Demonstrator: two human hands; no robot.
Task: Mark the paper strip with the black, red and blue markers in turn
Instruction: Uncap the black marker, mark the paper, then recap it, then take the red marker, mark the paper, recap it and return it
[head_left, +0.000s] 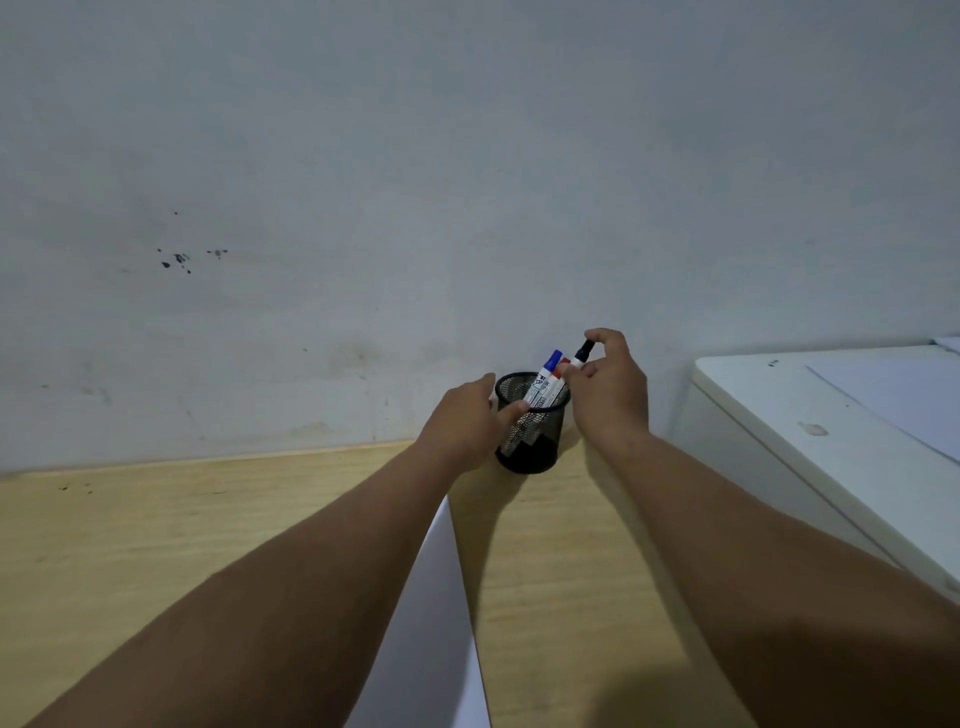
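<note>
A black mesh pen cup (530, 452) stands on the wooden table against the wall. My left hand (465, 426) grips its left side, thumb on the rim. The blue-capped marker (546, 376) and the red-capped marker (560, 375) lean inside the cup. My right hand (610, 384) pinches the black-capped marker (583, 353) by its top, just above the cup's right rim. A white paper strip (431, 623) lies on the table between my forearms, running toward me.
A grey stained wall rises right behind the cup. A white cabinet or appliance (831, 431) with a paper sheet on top stands at the right. The wooden table (156, 530) stretches to the left.
</note>
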